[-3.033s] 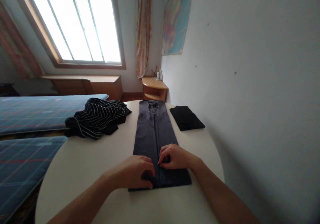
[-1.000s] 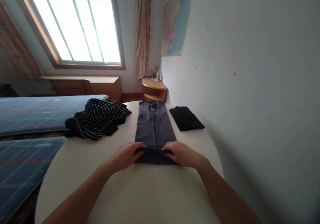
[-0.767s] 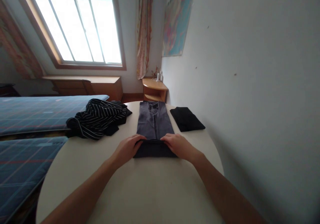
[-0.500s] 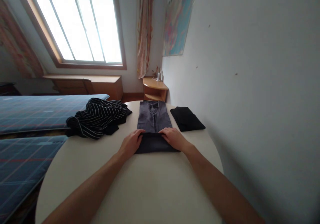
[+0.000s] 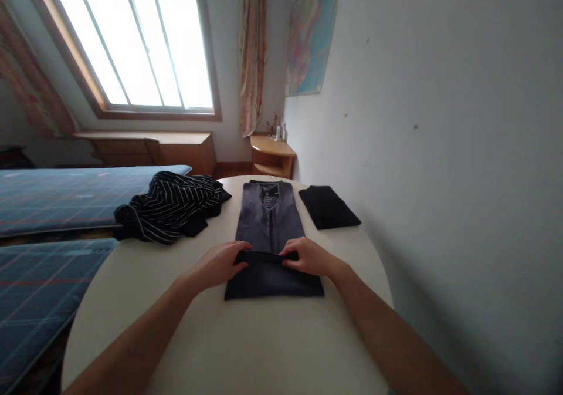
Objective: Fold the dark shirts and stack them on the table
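A dark grey shirt (image 5: 257,226) lies folded into a long strip, its neckline and printed inner label at the far end. The near end is turned up over itself as a darker panel. My left hand (image 5: 220,263) pinches the left side of that panel's upper edge, thumb in front and fingers behind. At the right side of the same edge, my right hand (image 5: 310,257) grips the cloth in a like way. Both hands are closed on the shirt. Part of the edge is hidden under the fingers.
The shirt rests on a round cream table (image 5: 268,348). A crumpled black striped garment (image 5: 180,204) lies at the left rim, and a folded black garment (image 5: 329,208) at the right, near the wall (image 5: 448,195). Blue plaid beds (image 5: 57,201) stand left of the table.
Both hands and the shirt have come nearer to me across the table. The turned-up panel shows larger, and more of the neckline end is visible. The other garments lie as before.
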A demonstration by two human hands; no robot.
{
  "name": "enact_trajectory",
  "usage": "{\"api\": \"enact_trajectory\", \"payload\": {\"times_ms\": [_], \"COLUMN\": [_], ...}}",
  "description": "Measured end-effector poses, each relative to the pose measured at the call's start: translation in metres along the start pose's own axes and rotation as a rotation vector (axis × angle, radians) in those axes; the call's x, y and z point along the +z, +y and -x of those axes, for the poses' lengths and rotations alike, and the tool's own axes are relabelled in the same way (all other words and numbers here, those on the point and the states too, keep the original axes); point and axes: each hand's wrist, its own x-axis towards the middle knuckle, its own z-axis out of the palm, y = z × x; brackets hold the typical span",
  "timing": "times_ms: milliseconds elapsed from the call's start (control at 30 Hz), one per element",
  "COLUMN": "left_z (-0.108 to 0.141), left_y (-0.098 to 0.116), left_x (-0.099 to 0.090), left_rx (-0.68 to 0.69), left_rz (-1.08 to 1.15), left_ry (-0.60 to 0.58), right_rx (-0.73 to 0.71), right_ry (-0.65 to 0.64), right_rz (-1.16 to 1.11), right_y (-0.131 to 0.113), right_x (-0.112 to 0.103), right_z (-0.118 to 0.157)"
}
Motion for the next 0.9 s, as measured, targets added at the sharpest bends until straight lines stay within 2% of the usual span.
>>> {"api": "enact_trajectory", "payload": {"times_ms": [133, 267, 333, 433, 500, 567, 700, 900], "left_z": [0.013, 0.014, 0.011, 0.003, -0.003, -0.010, -0.020, -0.021], "left_y": [0.001, 0.003, 0.004, 0.001, -0.004, -0.009, -0.018, -0.018], "left_x": [-0.005, -0.008, -0.010, -0.008, -0.003, 0.005, 0.018, 0.017], "left_rx": [0.019, 0.041, 0.053, 0.041, 0.023, 0.015, 0.004, -0.004], "left_rz": [0.015, 0.006, 0.028, 0.057, 0.046, 0.023, 0.007, 0.015], "left_ry": [-0.046, -0.051, 0.005, 0.156, 0.236, 0.262, 0.233, 0.197], "right_rx": [-0.051, -0.082, -0.089, -0.046, -0.008, 0.023, 0.094, 0.148], "right_ry": [-0.085, -0.073, 0.025, 0.258, 0.346, 0.342, 0.291, 0.279], "right_rz": [-0.005, 0.023, 0.053, 0.127, 0.174, 0.212, 0.234, 0.145], "right_y": [-0.014, -0.014, -0.010, -0.002, 0.003, 0.008, 0.017, 0.021], "right_x": [0.002, 0.000, -0.001, -0.001, 0.002, 0.005, 0.011, 0.006], "right_z": [0.010, 0.012, 0.010, 0.006, 0.002, -0.002, -0.004, 0.001]}}
